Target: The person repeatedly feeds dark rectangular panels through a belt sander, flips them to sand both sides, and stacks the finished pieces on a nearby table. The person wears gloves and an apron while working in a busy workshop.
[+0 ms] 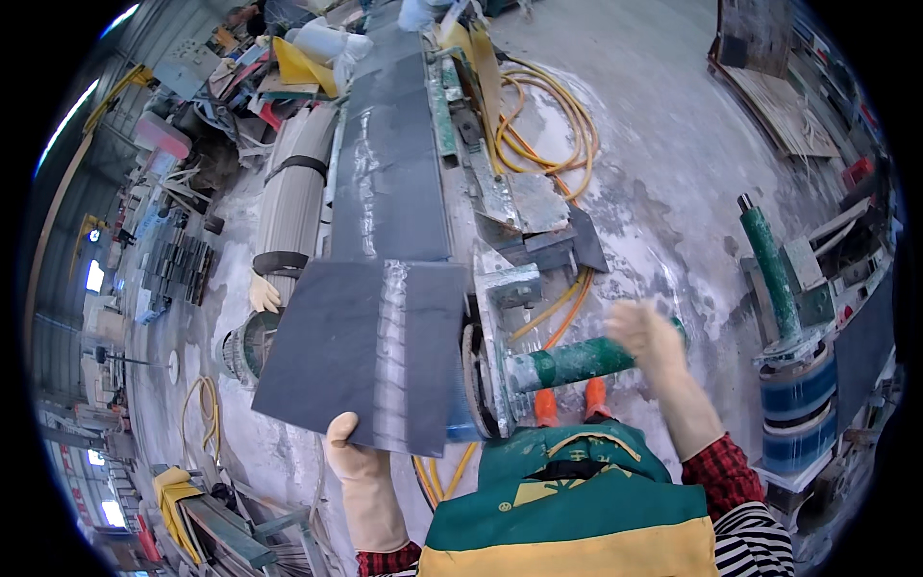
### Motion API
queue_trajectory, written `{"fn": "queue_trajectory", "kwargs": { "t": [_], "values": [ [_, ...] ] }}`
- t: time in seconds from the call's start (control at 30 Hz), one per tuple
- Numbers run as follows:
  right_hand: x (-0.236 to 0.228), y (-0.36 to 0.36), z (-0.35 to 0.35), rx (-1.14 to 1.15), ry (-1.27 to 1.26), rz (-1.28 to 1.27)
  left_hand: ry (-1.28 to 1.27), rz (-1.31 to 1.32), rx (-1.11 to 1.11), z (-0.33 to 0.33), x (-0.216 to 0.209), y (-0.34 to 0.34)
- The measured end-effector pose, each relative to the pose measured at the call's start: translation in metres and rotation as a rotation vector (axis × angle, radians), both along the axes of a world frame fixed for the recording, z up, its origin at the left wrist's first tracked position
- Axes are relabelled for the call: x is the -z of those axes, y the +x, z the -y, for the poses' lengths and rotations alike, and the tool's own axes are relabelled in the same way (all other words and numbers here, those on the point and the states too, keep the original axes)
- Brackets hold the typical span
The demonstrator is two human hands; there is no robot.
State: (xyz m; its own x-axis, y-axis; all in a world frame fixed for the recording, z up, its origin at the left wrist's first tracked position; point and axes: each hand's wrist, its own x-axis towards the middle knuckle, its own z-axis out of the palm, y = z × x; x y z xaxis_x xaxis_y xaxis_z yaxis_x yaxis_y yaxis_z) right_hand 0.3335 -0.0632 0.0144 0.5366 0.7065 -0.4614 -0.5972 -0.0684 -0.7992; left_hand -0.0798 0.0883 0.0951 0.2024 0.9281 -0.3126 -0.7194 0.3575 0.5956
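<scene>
Well to the left of the left grip, a yellow cloth (179, 492) is seen draped over a metal frame. Beyond that grip and to its left, a long pale ribbed roll bound with dark bands (291, 197) is laid on the floor, with a loose cream glove (263, 292) near its closer end. By the left grip, a cream-gloved hand (358, 460), the near edge of a flat dark-grey slab with a whitish streak (327, 337) is clamped, thumb on top, fingers hidden below. The slab is set directly beyond this grip, over a long dark belt (394, 183). Just beside the right grip, a cream-gloved hand (642, 337), a green cylindrical bar (577, 361) is partly covered; whether its blurred fingers are closed cannot be told. Further right, a green upright post (769, 264) is mounted above blue-banded drums (798, 413).
</scene>
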Motion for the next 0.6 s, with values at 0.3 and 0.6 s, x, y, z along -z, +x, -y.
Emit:
{"fn": "queue_trajectory", "kwargs": {
  "t": [0.3,0.6],
  "values": [
    [-0.065,-0.094,-0.089,-0.005,-0.012,-0.616,0.337,-0.703,0.464,0.025,-0.022,0.136],
    [-0.042,0.011,0.05,0.546,0.062,-0.355,0.829,-0.493,1.334,0.073,0.01,0.28]
  ]
}}
